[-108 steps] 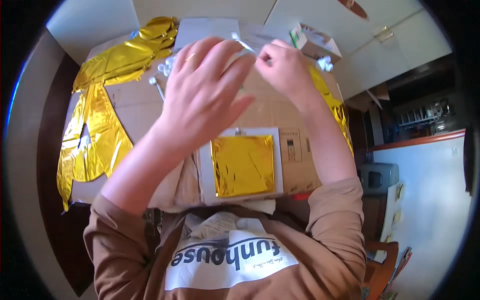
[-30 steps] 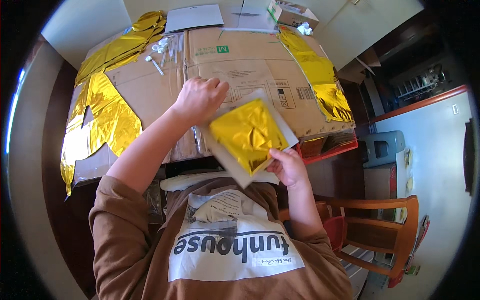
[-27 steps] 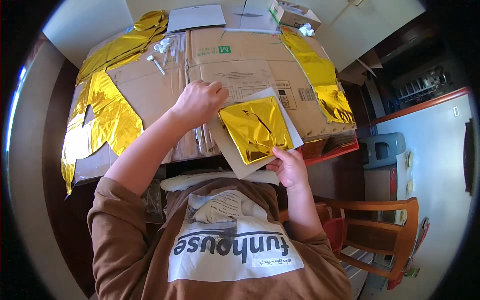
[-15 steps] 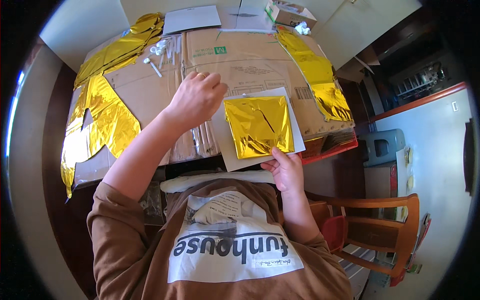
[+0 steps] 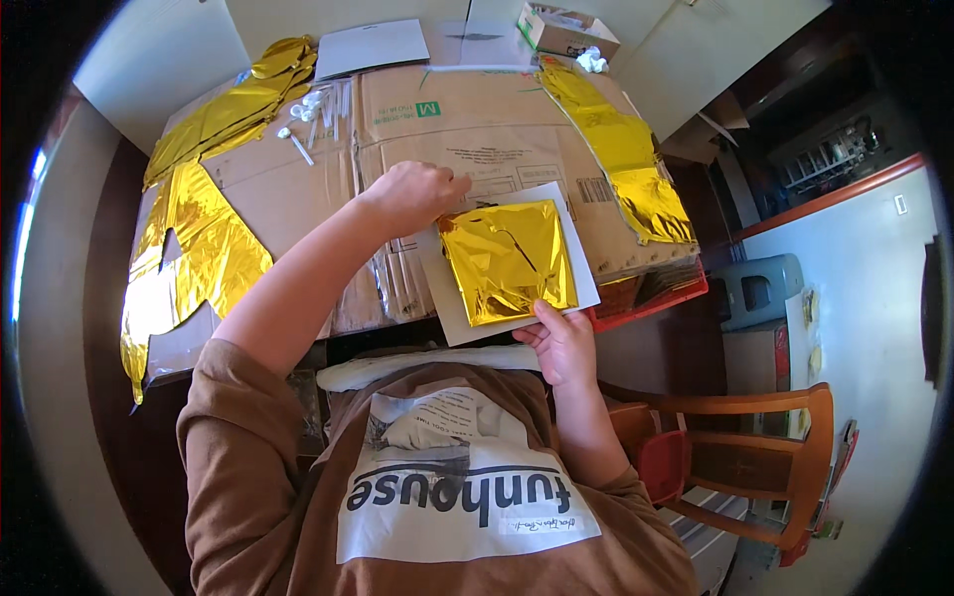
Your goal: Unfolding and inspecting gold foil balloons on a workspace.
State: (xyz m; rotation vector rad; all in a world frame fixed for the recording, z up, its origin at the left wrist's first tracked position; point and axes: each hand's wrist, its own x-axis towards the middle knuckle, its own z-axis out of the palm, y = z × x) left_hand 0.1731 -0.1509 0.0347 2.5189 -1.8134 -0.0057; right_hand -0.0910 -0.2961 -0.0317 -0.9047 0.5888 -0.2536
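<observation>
A square of shiny gold foil point(image 5: 507, 260) lies on a white card point(image 5: 582, 273), tilted a little, over the near edge of the cardboard-covered table. My right hand point(image 5: 562, 346) grips the near edge of both, thumb on top of the foil and fingers curled underneath. At the foil's far left corner is my left hand point(image 5: 415, 197), its fingers curled together and its back toward me. What its fingertips hold, if anything, is hidden. A dark crease or slit runs across the foil's middle.
Flattened cardboard point(image 5: 477, 109) covers the table. Gold foil offcuts point(image 5: 214, 223) lie at left, and a gold foil strip point(image 5: 636, 164) at right. Cotton swabs point(image 5: 301, 149), a white sheet point(image 5: 372, 48) and an open carton point(image 5: 566, 32) sit farther back. A wooden chair point(image 5: 735, 397) stands at right.
My left hand has come down toward the foil's far left corner. The foil and card sit slightly lower in view, still in my right hand's grip.
</observation>
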